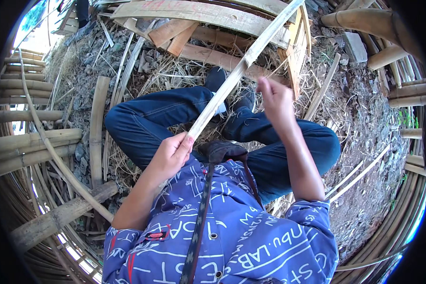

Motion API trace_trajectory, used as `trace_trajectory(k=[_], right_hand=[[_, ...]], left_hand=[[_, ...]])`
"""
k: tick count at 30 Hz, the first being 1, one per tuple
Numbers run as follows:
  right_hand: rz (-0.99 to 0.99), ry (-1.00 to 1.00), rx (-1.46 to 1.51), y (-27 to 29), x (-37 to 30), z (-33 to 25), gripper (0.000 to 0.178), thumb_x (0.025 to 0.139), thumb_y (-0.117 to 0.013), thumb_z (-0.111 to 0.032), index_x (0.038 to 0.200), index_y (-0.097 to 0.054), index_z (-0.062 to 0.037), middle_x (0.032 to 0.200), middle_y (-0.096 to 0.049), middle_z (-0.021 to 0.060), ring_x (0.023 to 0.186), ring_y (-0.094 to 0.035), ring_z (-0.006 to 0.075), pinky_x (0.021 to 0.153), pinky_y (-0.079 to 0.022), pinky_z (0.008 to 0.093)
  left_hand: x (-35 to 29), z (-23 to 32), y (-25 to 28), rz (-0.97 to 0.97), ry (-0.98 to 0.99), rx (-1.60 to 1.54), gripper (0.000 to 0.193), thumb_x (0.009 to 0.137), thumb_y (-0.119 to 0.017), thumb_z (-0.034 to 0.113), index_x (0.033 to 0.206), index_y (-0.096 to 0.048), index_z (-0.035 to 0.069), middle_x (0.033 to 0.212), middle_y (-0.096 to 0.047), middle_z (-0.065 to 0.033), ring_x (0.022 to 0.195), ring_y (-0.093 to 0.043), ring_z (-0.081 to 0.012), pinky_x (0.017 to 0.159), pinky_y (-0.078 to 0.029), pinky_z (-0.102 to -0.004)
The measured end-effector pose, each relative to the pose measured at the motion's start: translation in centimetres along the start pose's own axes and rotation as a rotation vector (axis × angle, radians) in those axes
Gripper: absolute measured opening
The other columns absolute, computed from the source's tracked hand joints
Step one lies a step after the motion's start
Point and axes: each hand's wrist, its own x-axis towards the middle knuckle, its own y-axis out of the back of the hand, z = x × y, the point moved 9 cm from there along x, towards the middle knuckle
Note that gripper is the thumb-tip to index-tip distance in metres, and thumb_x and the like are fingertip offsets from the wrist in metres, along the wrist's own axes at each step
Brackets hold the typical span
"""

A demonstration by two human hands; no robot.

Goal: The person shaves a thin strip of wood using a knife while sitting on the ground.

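Note:
A long, pale split-bamboo strip (221,94) slants from my lap up to the top edge of the view, with a darker node partway along it. My left hand (172,154) is closed around its near end, thumb on top. My right hand (276,100) is raised just right of the strip, below the node, apart from it in this view. Its fingers are curled with the thumb on the upper side. Whatever they may hold is hidden and slightly blurred. Both forearms rest near my bent legs in blue jeans (146,118).
Wide split-bamboo pieces (199,13) and wooden boards (213,56) lie ahead of my feet. Bamboo poles (35,137) are stacked at left, and thick ones (359,20) at upper right. A grey block (355,47) sits on the rough ground, among shavings (175,71) and loose strips (359,177).

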Motion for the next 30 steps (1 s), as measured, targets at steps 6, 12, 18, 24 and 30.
trace_trajectory(k=[6,12,18,24,30], right_hand=[[0.008,0.127,0.071,-0.2,-0.5,-1.1,0.035,0.092,-0.057,-0.027,0.075,-0.063,0.0031,0.055,-0.052,0.0197,0.05,-0.058,0.0242,0.052,-0.045,0.0377],[-0.227,0.282,0.021,-2.8,-3.4,-2.6,0.034,0.095,-0.053,-0.023,0.075,-0.061,0.0034,0.058,-0.056,0.0075,0.057,-0.049,0.0108,0.056,-0.043,0.0293],[-0.116,0.202,0.041,-2.1,-2.5,-2.7,0.036,0.09,-0.058,-0.031,0.074,-0.059,0.0005,0.061,-0.057,0.0222,0.057,-0.059,0.0377,0.056,-0.047,0.0409],[0.054,0.015,-0.004,1.3,1.8,-1.3,0.031,0.092,-0.057,-0.023,0.077,-0.059,0.0036,0.056,-0.051,0.0174,0.048,-0.05,0.0212,0.053,-0.044,0.0347],[-0.04,-0.09,0.029,1.3,1.7,-1.2,0.025,0.094,-0.054,-0.017,0.081,-0.059,0.0035,0.06,-0.054,0.0165,0.052,-0.05,0.0205,0.055,-0.044,0.0334]], left_hand=[[-1.4,0.5,-0.4,0.167,-0.194,0.265,0.03,0.101,-0.039,0.025,0.08,-0.045,0.005,0.058,-0.039,0.0042,0.049,-0.034,-0.0022,0.044,-0.028,-0.0195],[-1.3,0.3,-0.8,0.056,-0.06,0.167,0.027,0.101,-0.037,0.026,0.084,-0.044,0.007,0.061,-0.035,0.005,0.049,-0.03,-0.0018,0.043,-0.026,-0.0183],[0.1,-0.2,-1.5,-0.067,0.154,-0.074,0.028,0.101,-0.035,0.032,0.087,-0.042,0.009,0.062,-0.035,0.0039,0.048,-0.028,-0.0016,0.04,-0.023,-0.0176],[1.5,-1.1,-1.7,-0.33,0.367,-0.431,0.036,0.101,-0.035,0.037,0.082,-0.042,0.007,0.056,-0.033,0.0037,0.041,-0.03,-0.0043,0.037,-0.027,-0.0205],[1.3,-1.7,-3.3,-0.489,0.418,-0.592,0.043,0.101,-0.032,0.041,0.077,-0.041,0.006,0.052,-0.033,0.0032,0.039,-0.034,-0.006,0.036,-0.032,-0.0223]])
